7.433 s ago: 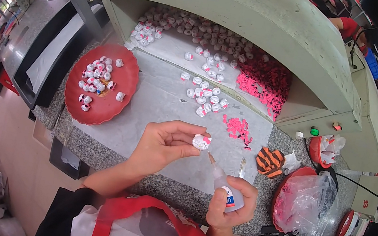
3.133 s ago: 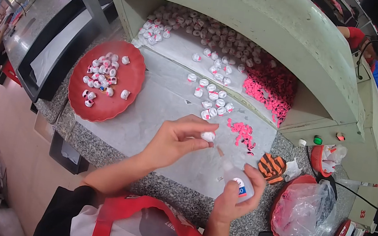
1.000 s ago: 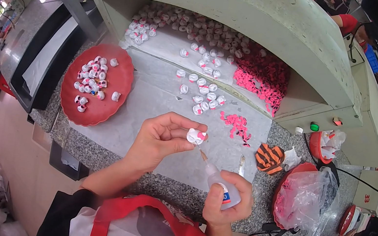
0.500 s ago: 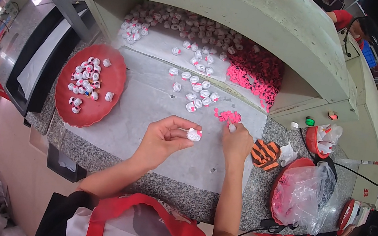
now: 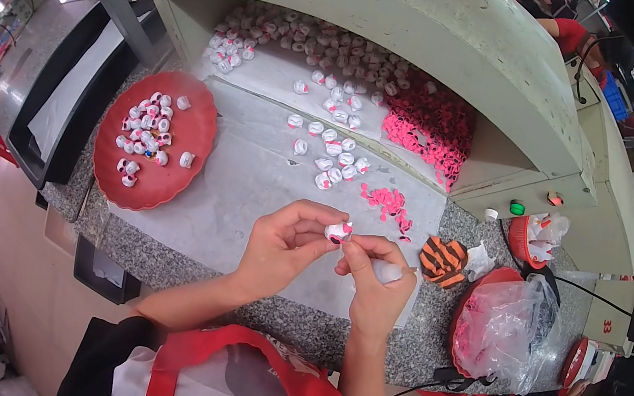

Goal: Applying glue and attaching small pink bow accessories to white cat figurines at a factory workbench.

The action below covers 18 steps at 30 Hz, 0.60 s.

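Between its thumb and fingertips, my left hand (image 5: 285, 243) holds a small white rounded toy head (image 5: 339, 231) with pink and dark patches. My right hand (image 5: 376, 286) is closed, its thumb and fingertip touching the right side of that toy head. A pale, smooth object (image 5: 386, 271), too unclear to name, is tucked in the right hand's grip. Small pink cut pieces (image 5: 388, 202) lie loose on the white sheet (image 5: 236, 185) beyond the right hand. Several similar white toy heads (image 5: 333, 148) stand farther off on the sheet.
A red scalloped plate (image 5: 111, 165) at left holds several toy heads with dark patches. Under the pale shelf housing (image 5: 364, 6) lie many white heads and a pink heap (image 5: 425, 141). At right are an orange-and-black striped cloth (image 5: 442, 261) and a plastic bag (image 5: 508, 328).
My right hand has come back from the pink pieces to the toy head, and a dark patch now shows there. Some pink pieces have spread toward me. The left hand moved slightly right.
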Tool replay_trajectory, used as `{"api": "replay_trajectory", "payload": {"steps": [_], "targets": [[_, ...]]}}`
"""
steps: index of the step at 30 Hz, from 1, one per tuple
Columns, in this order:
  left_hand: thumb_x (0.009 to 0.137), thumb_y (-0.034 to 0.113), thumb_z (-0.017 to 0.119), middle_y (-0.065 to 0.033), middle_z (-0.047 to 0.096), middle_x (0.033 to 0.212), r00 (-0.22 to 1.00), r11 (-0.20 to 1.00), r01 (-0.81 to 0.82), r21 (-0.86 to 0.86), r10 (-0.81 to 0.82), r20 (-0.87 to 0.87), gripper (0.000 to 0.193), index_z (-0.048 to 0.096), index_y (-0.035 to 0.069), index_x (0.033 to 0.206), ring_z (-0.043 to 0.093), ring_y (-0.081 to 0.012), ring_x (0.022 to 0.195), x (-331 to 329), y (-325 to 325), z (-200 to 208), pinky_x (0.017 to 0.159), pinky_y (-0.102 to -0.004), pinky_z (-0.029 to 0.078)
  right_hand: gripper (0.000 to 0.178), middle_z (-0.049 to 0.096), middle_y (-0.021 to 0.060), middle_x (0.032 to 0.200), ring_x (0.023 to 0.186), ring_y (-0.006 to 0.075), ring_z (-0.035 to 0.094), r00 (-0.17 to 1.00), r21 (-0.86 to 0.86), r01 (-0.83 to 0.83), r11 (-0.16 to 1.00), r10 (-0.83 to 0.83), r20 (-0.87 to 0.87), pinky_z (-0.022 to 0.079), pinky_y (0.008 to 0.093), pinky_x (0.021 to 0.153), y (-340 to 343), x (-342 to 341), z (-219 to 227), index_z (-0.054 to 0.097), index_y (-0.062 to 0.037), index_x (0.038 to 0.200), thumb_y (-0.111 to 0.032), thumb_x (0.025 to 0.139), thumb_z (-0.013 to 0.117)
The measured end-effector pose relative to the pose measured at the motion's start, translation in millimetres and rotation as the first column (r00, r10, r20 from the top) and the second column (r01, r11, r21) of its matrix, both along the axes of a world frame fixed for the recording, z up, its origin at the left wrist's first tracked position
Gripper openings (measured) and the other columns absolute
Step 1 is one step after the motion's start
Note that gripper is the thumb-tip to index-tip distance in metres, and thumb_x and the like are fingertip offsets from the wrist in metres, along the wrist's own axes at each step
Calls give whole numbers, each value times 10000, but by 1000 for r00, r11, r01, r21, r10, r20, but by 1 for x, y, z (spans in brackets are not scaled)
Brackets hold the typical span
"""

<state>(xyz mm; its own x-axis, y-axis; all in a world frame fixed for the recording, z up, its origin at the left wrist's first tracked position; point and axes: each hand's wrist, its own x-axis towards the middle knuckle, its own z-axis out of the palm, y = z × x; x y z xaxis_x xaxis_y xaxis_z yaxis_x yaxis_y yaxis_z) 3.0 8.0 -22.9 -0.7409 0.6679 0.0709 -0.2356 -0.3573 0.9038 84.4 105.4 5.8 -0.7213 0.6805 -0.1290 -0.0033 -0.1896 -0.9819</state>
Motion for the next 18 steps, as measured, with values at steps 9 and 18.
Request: {"api": "replay_trajectory", "payload": {"steps": [9, 18], "targets": [[767, -111, 529, -191, 505, 1132, 995, 995, 88, 45, -86, -45, 267, 518, -51, 1026, 534, -212, 1007, -10, -7, 2, 838, -294, 464, 157, 564, 78, 794, 624, 106, 549, 994, 219, 79, 973, -59, -94, 453, 210, 509, 1, 0, -23, 582, 31, 833, 57, 692, 646], [779, -78, 539, -174, 541, 1069, 994, 999, 52, 15, -51, -95, 283, 543, -35, 1058, 545, -202, 972, -6, -5, 1, 825, -278, 461, 184, 563, 60, 776, 677, 108, 540, 987, 294, -136, 946, 154, -40, 433, 199, 582, 19, 2, -17, 600, 33, 824, 82, 658, 663]]}}
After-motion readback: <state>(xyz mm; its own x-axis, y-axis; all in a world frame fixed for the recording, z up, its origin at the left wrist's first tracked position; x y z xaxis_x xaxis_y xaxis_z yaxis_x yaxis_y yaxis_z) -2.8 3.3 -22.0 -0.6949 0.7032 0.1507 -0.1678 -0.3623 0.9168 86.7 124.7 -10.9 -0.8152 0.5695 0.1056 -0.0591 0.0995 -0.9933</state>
